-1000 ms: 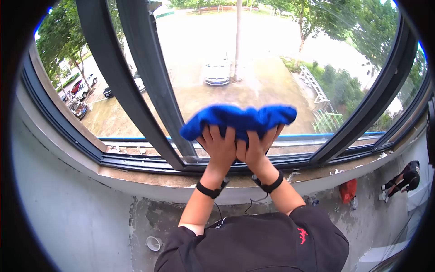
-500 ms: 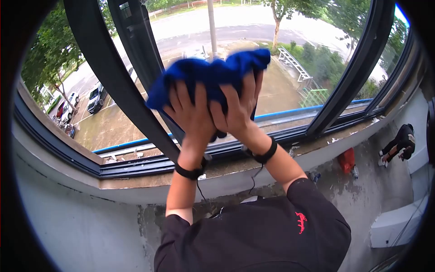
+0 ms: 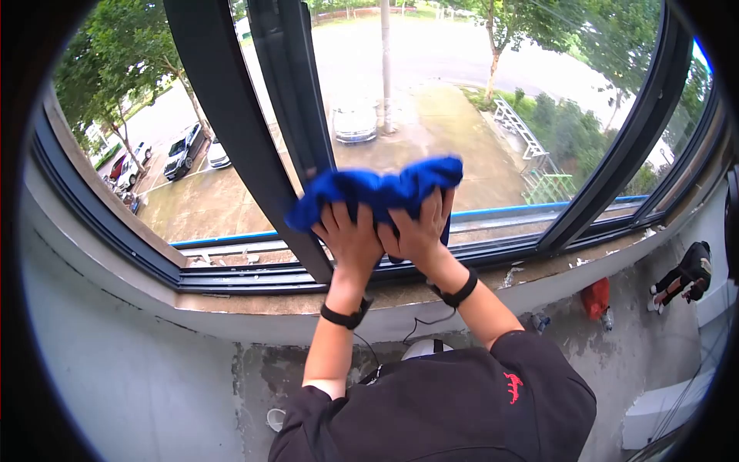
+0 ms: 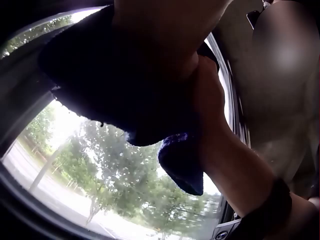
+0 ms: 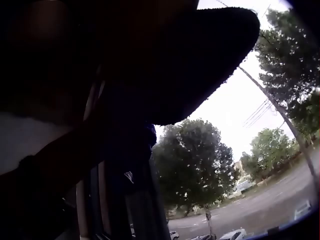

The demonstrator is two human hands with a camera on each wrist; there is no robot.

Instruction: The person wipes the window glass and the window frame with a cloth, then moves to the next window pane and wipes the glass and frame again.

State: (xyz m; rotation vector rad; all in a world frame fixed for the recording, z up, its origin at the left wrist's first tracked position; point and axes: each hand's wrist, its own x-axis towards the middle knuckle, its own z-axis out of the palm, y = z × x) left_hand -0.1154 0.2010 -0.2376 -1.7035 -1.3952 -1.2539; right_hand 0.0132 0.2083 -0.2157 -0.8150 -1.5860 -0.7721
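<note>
A fluffy blue cloth [image 3: 350, 187] is spread against the window pane [image 3: 439, 108] near its lower left corner, overlapping the dark window frame upright [image 3: 286, 85]. My left hand [image 3: 352, 240] presses the cloth's left half with spread fingers. Beside it, my right hand [image 3: 419, 237] presses the right half, fingers likewise extended; the thumbs are close together. The cloth hides the fingertips in part. From the left wrist view, the cloth [image 4: 115, 95] looks dark with its edge hanging over the glass. In the right wrist view, the cloth [image 5: 205, 65] shows only as a dark silhouette.
A concrete sill [image 3: 231, 302] with flaking paint runs below the window. On the floor at right are a red bag [image 3: 595, 299] and a plastic bottle [image 3: 608, 319]. Another person [image 3: 685, 276] stands farther right. Thin cables [image 3: 419, 323] hang by my wrists.
Both hands first moved the cloth up and left across the window, onto the frame upright. Since then they have come back down toward the lower part of the pane.
</note>
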